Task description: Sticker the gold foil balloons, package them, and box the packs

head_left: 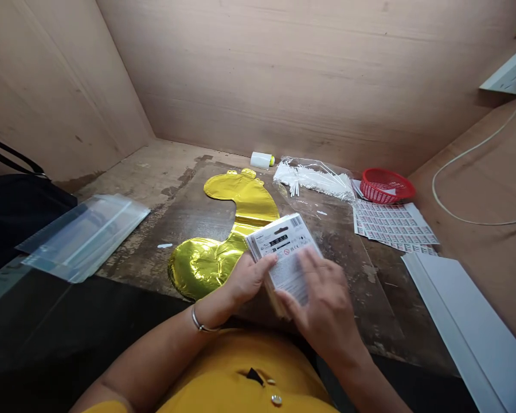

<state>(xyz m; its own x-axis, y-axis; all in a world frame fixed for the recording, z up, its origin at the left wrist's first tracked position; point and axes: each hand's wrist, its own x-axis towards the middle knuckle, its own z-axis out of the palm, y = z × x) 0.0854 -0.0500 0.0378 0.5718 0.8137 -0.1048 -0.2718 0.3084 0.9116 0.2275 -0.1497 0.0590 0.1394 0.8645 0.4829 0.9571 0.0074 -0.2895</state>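
A stack of printed cards (pixel 290 232), white on the back with small black print, a barcode and a hang hole, is held tilted just in front of my body. My left hand (pixel 248 275) is closed around its left side, thumb on top. On the right side my right hand (pixel 324 289) grips it, its fingers over the printed face and slightly blurred. Beyond the cards lies a gold foil balloon (pixel 253 198) with a curved outline, partly hidden by the cards and my left hand.
Clear plastic sleeves (pixel 86 235) lie at the left beside a dark bag (pixel 21 215). Toward the back are a white roll (pixel 261 160) and a bag of white sticks (pixel 313 178). A red basket (pixel 387 184), sticker sheets (pixel 391 223) and a white panel (pixel 464 321) are at the right.
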